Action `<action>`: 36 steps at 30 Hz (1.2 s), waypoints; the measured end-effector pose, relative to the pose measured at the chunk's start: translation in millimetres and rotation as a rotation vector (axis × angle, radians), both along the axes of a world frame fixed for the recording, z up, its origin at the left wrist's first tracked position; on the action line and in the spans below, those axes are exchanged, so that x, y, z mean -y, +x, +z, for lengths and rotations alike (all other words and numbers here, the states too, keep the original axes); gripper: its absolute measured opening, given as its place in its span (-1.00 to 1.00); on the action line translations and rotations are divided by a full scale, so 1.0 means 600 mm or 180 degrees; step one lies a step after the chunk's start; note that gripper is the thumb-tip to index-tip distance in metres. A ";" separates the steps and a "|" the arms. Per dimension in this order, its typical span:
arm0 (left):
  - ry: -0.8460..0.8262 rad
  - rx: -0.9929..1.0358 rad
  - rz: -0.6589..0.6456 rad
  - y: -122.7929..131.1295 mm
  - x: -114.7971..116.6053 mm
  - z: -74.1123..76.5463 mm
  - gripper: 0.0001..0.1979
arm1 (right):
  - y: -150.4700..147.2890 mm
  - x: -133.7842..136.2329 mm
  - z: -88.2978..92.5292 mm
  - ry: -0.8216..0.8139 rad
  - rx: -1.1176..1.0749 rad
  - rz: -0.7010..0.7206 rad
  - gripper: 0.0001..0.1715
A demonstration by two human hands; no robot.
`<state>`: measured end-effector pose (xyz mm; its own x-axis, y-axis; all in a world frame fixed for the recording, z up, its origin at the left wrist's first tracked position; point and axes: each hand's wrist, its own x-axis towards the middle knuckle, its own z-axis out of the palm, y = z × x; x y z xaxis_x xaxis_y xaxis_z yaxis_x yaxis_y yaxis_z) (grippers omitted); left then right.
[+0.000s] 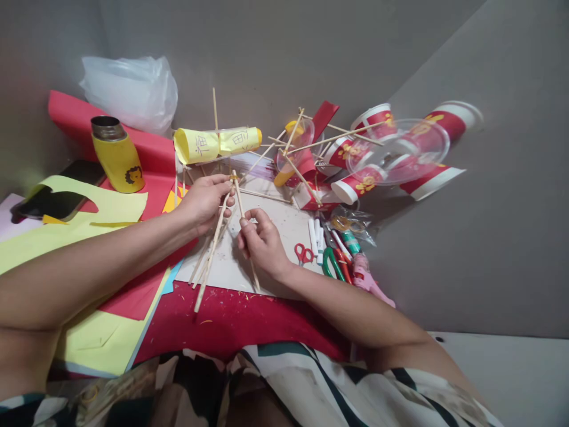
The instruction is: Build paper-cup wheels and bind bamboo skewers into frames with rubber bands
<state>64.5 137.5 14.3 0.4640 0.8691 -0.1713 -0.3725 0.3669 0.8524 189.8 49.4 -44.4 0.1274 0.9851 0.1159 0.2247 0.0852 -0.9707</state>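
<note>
Several thin wooden sticks (216,237) meet near their tops at a yellowish binding (234,177) and spread apart below. My left hand (208,201) is closed around the sticks just beneath that joint. With thumb and fingers my right hand (262,240) pinches one wooden stick (254,274), which slants down to the right. Behind the hands, a yellow paper roll (217,145) with written characters lies across more sticks. To its right stands a stick frame (293,148) joined to red and white paper cups (367,181) and a clear plastic disc (400,151).
A yellow bottle (116,157), a dark phone (60,193) and coloured paper (66,237) lie at left, before a plastic bag (128,92). Red scissors (304,254), white markers (316,240), green-handled scissors (332,264) and a pink glue gun (368,280) sit at right. Grey walls enclose the table.
</note>
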 end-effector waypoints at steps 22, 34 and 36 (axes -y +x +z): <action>-0.0411 -0.0550 -0.0651 -0.013 -0.040 -0.036 -0.71 | 0.168 -0.052 0.040 0.0460 0.2449 0.0683 -0.62; -0.0941 -0.0457 -0.0368 -0.013 -0.077 -0.044 -0.65 | 0.113 -0.105 0.076 0.0580 0.4227 0.0210 -0.61; -0.1003 -0.0404 -0.0357 -0.014 -0.084 -0.044 -0.65 | 0.105 -0.115 0.078 0.0698 0.4243 0.0245 -0.60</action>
